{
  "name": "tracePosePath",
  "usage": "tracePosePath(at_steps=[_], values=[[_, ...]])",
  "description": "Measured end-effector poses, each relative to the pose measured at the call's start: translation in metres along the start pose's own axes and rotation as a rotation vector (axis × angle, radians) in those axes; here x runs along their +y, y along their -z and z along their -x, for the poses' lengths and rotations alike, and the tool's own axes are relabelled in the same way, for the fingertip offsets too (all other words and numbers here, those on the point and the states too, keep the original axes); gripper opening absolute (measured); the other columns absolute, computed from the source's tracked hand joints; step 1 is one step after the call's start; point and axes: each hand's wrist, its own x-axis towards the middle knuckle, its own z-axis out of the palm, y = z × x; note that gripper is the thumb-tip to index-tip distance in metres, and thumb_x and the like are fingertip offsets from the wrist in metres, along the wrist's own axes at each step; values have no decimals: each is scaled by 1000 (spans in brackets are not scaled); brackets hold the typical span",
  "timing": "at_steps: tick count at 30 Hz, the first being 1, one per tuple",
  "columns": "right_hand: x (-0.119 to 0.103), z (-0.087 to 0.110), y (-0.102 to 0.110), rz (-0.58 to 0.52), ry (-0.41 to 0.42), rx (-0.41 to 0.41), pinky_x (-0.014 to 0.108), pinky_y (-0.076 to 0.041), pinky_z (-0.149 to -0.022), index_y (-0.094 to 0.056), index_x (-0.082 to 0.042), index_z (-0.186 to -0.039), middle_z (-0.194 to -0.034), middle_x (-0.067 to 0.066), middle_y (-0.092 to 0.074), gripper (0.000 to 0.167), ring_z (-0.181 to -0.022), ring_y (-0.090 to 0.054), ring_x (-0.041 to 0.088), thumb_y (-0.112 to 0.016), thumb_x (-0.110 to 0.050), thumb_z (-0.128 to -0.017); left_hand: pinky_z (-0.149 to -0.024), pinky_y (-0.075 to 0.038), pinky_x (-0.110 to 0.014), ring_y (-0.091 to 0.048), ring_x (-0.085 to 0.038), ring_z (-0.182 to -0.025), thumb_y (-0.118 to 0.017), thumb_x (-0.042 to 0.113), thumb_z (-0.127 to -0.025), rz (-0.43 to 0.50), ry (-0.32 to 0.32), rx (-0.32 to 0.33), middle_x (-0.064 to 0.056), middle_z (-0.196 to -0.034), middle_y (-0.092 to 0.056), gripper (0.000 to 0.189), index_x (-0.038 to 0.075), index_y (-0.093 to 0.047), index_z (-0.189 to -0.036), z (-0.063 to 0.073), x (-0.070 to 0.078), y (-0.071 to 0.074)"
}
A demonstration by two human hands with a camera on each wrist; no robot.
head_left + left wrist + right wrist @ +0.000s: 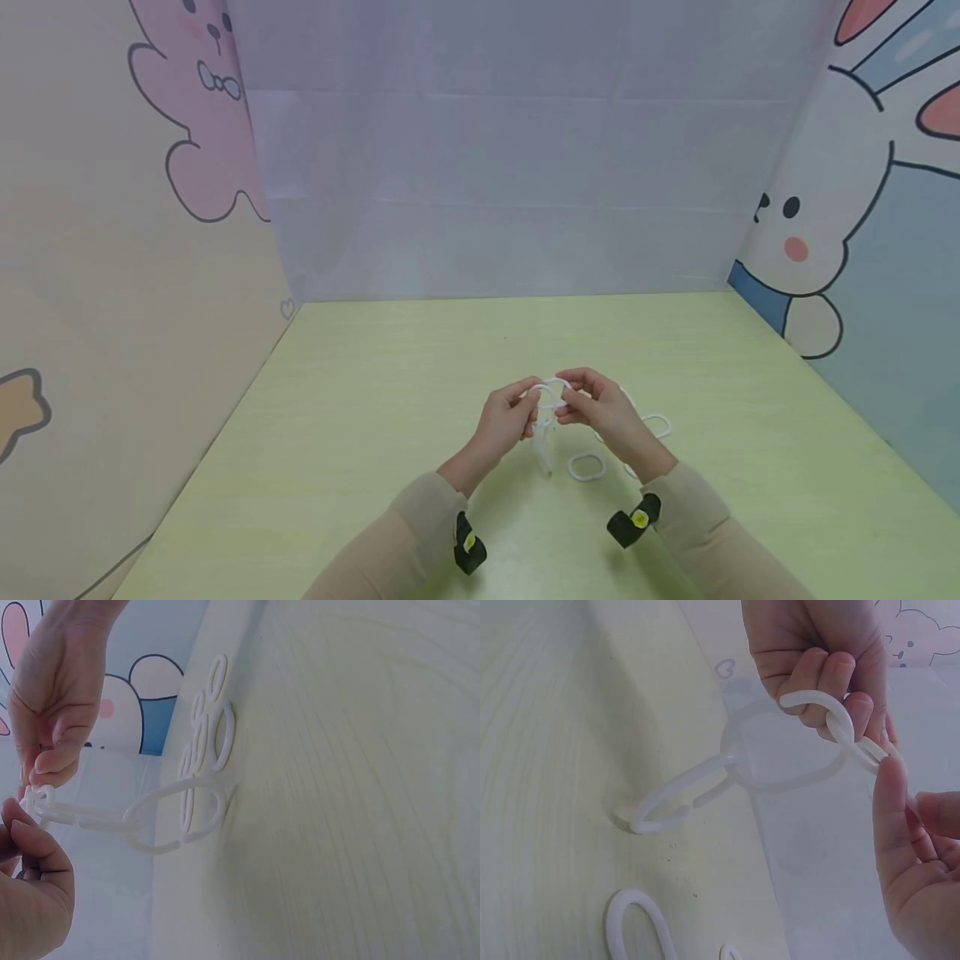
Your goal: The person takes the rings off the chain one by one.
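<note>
Above the table, my left hand (pixel 504 417) pinches a white open-ended oval chain link (pixel 838 720). Below it hangs a short chain of similar links (pixel 673 782), its lowest one close over the tabletop in the left wrist view. My right hand (pixel 609 412) grips another white link (pixel 558 381) between thumb and fingers, and the two held links overlap where the fingertips meet. Fingers partly hide that crossing. A loose oval link (pixel 587 478) lies on the table below the hands.
More loose white links (pixel 660 417) lie beneath and beside the right forearm, some partly hidden by it. The pale green table (pixel 262 467) meets a whitish cloth backdrop (pixel 510 167) at the back. Cartoon-printed walls (pixel 885 275) flank both sides.
</note>
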Motion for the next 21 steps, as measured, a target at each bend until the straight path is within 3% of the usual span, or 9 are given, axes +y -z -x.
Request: tracePosePath(at_steps=[4,11,15,21], values=[[-1,0,1,-9,-2,-12,26,-51,-71,-37,13,-126,-94,12,-48,34,-73,-61,12,-45,1,-95,-41,-34,-17,-40,-5,-44,-52,12,-95,6,-18,-1,2,-59,-47,24,0,-60,-115,-1,-1,1],[0,0,3,-85,-36,-28,25,-51,-72,-34,13,-127,-95,13,-50,35,-75,-60,12,-43,0,-96,-41,-34,-18,-41,-7,-44,-52,11,-95,11,45,12,-1,-60,-48,23,4,-61,-114,-4,1,-1],[-2,1,4,-118,-45,-43,25,-51,-72,-31,15,-128,-94,13,-51,37,-75,-61,11,-42,-1,-97,-41,-34,-17,-41,-7,-45,-53,12,-95,20,49,17,-1,-60,-48,22,5,-62,-113,-3,4,-1],[-4,2,5,-243,-78,-77,23,-51,-71,-31,15,-125,-87,6,-55,34,-74,-62,11,-42,-2,-97,-41,-35,-18,-41,-8,-45,-53,13,-94,25,47,17,0,-61,-48,21,5,-63,-112,-2,5,-2]])
